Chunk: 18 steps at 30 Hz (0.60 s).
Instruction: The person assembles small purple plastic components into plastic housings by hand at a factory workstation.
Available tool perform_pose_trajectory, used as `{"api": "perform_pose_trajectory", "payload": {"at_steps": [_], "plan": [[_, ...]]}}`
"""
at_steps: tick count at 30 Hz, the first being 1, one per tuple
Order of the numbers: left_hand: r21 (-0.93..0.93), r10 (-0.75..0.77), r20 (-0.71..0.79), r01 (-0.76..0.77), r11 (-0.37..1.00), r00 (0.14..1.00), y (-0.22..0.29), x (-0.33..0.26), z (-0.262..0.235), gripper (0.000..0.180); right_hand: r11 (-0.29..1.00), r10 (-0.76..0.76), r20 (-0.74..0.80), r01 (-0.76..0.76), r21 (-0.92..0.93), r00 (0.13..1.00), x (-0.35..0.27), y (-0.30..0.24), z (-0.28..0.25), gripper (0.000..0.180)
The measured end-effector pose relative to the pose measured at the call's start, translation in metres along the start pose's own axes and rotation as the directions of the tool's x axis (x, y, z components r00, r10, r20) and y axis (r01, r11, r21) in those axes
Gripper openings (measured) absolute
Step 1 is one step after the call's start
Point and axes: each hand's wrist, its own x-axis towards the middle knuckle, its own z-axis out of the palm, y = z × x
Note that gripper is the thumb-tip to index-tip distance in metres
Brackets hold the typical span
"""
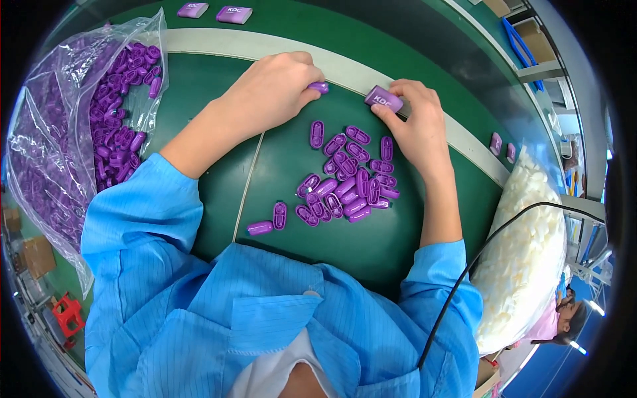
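Near the pale strip at the table's far side, my left hand [275, 89] pinches a small purple oval cap [320, 87] between thumb and fingers. To the right of it, my right hand [419, 123] grips a purple block-shaped case [383, 99] with pale print on its face, thumb in front and fingers behind. The cap and the case are apart. Between my forearms lies a loose pile of purple oval caps [348, 192], some with their hollow side up and others rounded side up. Two more caps [279, 216] sit at the pile's near left.
A clear plastic bag [50, 142] full of purple caps lies open at the left. At the right leans a bag of cream-white pieces [524, 265], with a black cable [458, 285] before it. Purple cases [234, 14] rest on the green belt [371, 40] beyond the strip.
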Motion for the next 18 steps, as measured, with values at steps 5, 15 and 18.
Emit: {"api": "perform_pose_trajectory", "payload": {"at_steps": [5,15,18], "plan": [[-0.769,-0.345,0.3,0.44,0.464,0.889,0.0,0.007,0.008,0.026,0.653,0.322,0.275,-0.423,0.628,0.906,0.002,-0.017,0.006,0.025],[-0.857,-0.326,0.159,0.294,0.423,0.932,0.008,0.005,0.027,0.026,0.558,0.266,0.302,-0.402,0.726,0.915,0.0,-0.018,0.02,0.023],[-0.849,-0.308,0.169,0.297,0.437,0.936,0.008,0.002,0.029,0.026,0.474,0.249,0.313,-0.397,0.786,0.917,-0.002,-0.015,0.024,0.024]]}}
